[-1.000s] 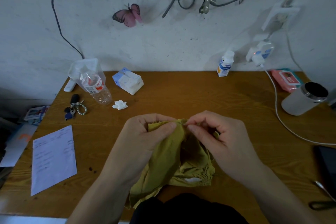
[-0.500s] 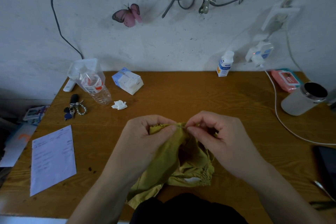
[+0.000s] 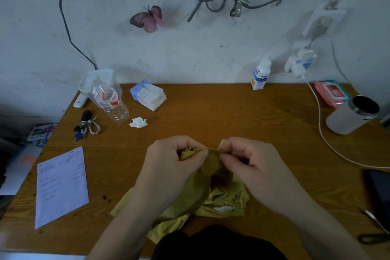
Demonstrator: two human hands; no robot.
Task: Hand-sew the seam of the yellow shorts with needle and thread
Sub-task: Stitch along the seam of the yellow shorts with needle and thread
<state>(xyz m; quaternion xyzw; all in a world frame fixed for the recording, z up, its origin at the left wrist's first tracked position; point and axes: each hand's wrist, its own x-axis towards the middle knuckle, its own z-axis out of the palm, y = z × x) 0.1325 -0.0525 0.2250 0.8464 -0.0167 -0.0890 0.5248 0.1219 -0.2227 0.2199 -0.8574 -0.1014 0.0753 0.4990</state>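
The yellow shorts lie bunched on the wooden table in front of me, with their top seam lifted between both hands. My left hand grips the fabric at the left of the seam, fingers curled round it. My right hand pinches the seam edge at its right, thumb and forefinger pressed together. The needle and thread are too small to make out between the fingers.
On the left lie a paper sheet, keys, a plastic bottle, a tissue pack and a crumpled tissue. A white cable, a grey cup, a pink pack and scissors are on the right.
Both hands have shifted slightly lower on the table, and the seam now stretches a little wider between them. More of the shorts shows at the lower left.
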